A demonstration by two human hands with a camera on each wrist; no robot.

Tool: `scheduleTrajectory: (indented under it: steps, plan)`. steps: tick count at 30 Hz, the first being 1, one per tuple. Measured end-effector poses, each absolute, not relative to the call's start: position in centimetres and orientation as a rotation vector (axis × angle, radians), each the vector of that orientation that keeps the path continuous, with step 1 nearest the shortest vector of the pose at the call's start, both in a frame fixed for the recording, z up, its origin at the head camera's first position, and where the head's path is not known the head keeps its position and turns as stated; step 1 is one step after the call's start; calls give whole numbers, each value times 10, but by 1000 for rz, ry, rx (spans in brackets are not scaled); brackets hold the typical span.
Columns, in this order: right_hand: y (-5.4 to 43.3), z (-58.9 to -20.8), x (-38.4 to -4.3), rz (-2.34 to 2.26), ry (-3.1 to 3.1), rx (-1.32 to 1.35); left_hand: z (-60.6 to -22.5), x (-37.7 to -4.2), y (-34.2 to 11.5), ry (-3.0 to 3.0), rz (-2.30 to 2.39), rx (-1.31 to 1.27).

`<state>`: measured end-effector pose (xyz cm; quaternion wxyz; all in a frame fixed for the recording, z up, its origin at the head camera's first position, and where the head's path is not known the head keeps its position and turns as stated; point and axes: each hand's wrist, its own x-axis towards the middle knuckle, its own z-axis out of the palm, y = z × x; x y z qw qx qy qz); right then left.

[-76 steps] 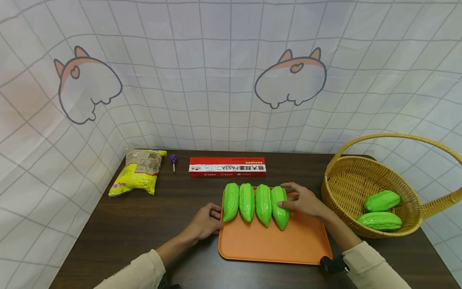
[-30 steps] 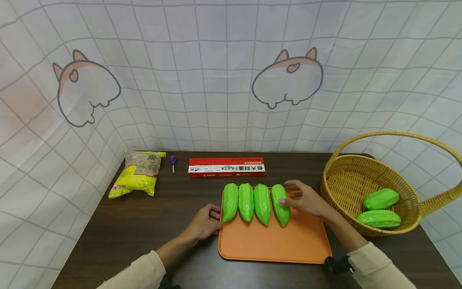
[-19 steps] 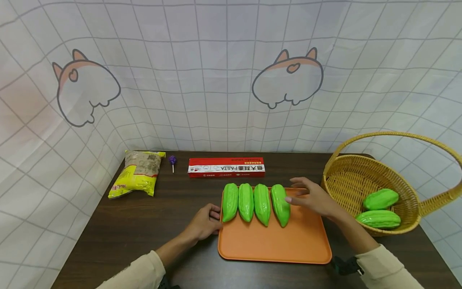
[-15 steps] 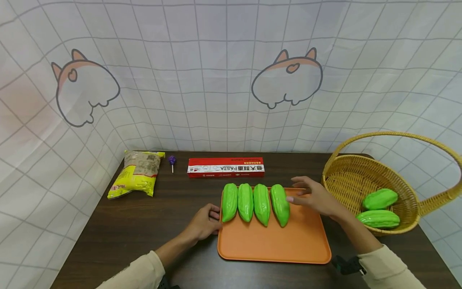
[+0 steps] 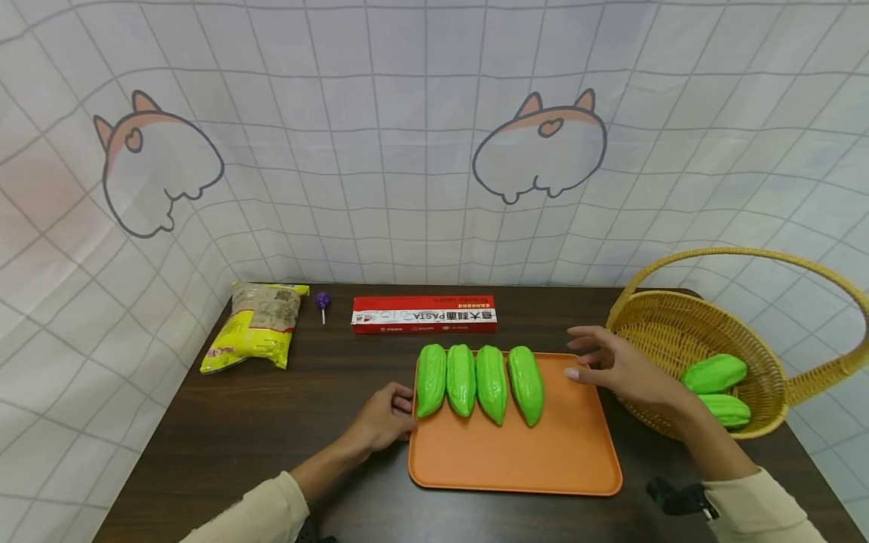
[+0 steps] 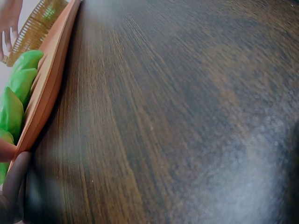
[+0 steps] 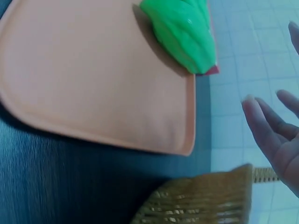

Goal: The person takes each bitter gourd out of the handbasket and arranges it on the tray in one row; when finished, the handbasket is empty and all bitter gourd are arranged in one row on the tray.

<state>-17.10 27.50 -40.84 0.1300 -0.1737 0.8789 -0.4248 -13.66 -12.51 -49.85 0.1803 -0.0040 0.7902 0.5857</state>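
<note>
Several bright green, ridged gourds (image 5: 461,381) lie side by side along the back of an orange tray (image 5: 516,460). The rightmost gourd (image 5: 526,386) sits slightly apart from its neighbours. My left hand (image 5: 377,422) holds the tray's left rim; in the left wrist view, a thumb (image 6: 6,150) and a finger (image 6: 17,173) pinch the edge. Over the tray's back right corner, my right hand (image 5: 627,369) hovers with spread, relaxed fingers and holds nothing. The right wrist view shows that hand (image 7: 275,135) apart from the gourds. Two more gourds (image 5: 714,373) rest inside a wicker basket (image 5: 655,328).
The basket's tall handle (image 5: 740,253) arches up at the right, just beyond my right hand. Behind the tray lies a red pasta box (image 5: 424,314). A purple lollipop (image 5: 322,302) and a yellow bag (image 5: 256,326) are at the back left. A checked curtain (image 5: 380,151) hangs behind the table.
My right hand has let go of the rightmost gourd and drawn away right toward the basket. That gourd now stands a little apart from the row. The left hand stays at the rim.
</note>
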Motion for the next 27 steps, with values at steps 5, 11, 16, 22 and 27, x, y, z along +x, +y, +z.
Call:
scheduleTrajectory:
  steps: [5, 11, 16, 22, 27]
  plan:
    - [288, -403, -168, -1220, 2577, -503, -498, -136, -125, 2232, 1657, -17]
    - [308, -392, -163, -1165, 2608, -503, -497, -135, -125, 2238, 1663, -25]
    - [329, -385, -160, -1137, 2630, -498, -498, -136, -126, 2230, 1660, -19]
    - [362, -379, -167, -1140, 2616, -411, -499, -137, -126, 2231, 1653, -9]
    - [388, -381, -180, -1099, 2652, -338, -498, -137, -126, 2238, 1652, -5]
